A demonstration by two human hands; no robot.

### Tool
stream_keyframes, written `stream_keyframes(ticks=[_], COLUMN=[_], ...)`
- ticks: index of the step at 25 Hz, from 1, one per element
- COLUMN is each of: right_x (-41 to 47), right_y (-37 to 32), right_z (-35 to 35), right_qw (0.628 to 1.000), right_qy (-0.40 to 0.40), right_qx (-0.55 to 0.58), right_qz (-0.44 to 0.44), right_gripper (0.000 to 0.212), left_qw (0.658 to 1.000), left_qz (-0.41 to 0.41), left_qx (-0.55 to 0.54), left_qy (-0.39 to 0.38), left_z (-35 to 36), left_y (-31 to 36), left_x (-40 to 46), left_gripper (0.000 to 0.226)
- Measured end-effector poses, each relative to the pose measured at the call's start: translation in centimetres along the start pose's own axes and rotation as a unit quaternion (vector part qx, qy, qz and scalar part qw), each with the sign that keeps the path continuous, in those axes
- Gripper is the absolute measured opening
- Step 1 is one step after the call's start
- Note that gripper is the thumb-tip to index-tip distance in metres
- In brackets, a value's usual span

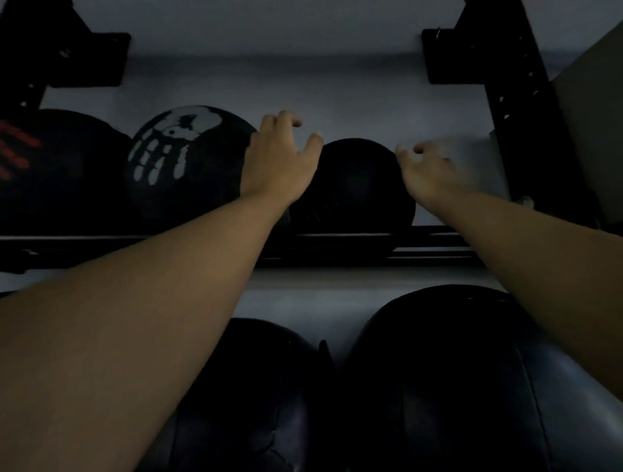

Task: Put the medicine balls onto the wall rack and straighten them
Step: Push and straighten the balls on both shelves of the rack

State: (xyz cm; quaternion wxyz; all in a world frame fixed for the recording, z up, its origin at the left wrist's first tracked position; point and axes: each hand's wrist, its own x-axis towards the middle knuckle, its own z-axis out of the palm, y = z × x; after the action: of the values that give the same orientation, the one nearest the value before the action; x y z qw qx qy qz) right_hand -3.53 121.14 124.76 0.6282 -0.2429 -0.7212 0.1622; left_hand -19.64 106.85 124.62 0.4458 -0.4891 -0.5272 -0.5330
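Note:
A small plain black medicine ball (pixel 354 185) rests on the upper rail of the black wall rack (pixel 338 240). My left hand (pixel 279 159) is at the ball's upper left side, fingers spread and curled, between it and a black ball with a white hand print (pixel 184 162). My right hand (pixel 429 171) hovers at the small ball's upper right edge, fingers apart. Neither hand clearly grips the ball. A black ball with red lettering (pixel 43 167) sits at the far left of the same rail.
Two large dark leather medicine balls (pixel 252 407) (pixel 459 372) sit on the tier below. Black rack uprights (pixel 510 98) (pixel 18 69) stand at both sides against the pale wall. A grey box-like object (pixel 596 127) is at the right.

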Motion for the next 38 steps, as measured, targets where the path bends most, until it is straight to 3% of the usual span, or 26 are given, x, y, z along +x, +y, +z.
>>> stream_keyframes(ticks=[4,8,11,15,24,28,32,38], right_x=[1.0,1.6,2.1,3.8,5.6,5.1,4.5,4.1], right_y=[-0.5,-0.4,-0.5,-1.5,-1.0,-0.2,0.9,0.4], right_z=[1.9,3.9,5.3,6.2,6.3,5.9,5.5,5.3], right_qw=[0.992,0.989,0.989,0.994,0.994,0.993,0.988,0.988], right_qy=[-0.076,-0.036,0.006,-0.014,-0.030,-0.046,-0.046,-0.061], right_qx=[0.078,0.107,0.124,0.105,0.099,0.090,0.077,0.019], right_qz=[0.059,0.096,0.081,0.030,-0.021,-0.058,-0.124,-0.141], right_gripper=[0.089,0.090,0.087,0.084,0.081,0.085,0.070,0.070], left_qw=[0.994,0.981,0.988,0.998,0.997,0.998,0.998,0.998], left_qz=[-0.034,-0.012,-0.019,-0.033,-0.071,-0.060,-0.052,-0.043], left_qx=[-0.022,-0.017,0.003,-0.023,-0.028,-0.026,-0.026,-0.012], left_qy=[-0.105,-0.194,-0.153,-0.058,0.000,0.001,-0.012,-0.053], left_z=[2.8,5.4,6.4,6.9,8.1,7.8,7.7,6.8], left_y=[1.0,1.2,0.2,-1.3,-0.5,-0.8,-0.8,-0.9], left_x=[3.5,3.7,3.3,1.9,0.7,0.4,0.2,-0.6], left_gripper=[0.066,0.069,0.063,0.061,0.061,0.060,0.063,0.067])
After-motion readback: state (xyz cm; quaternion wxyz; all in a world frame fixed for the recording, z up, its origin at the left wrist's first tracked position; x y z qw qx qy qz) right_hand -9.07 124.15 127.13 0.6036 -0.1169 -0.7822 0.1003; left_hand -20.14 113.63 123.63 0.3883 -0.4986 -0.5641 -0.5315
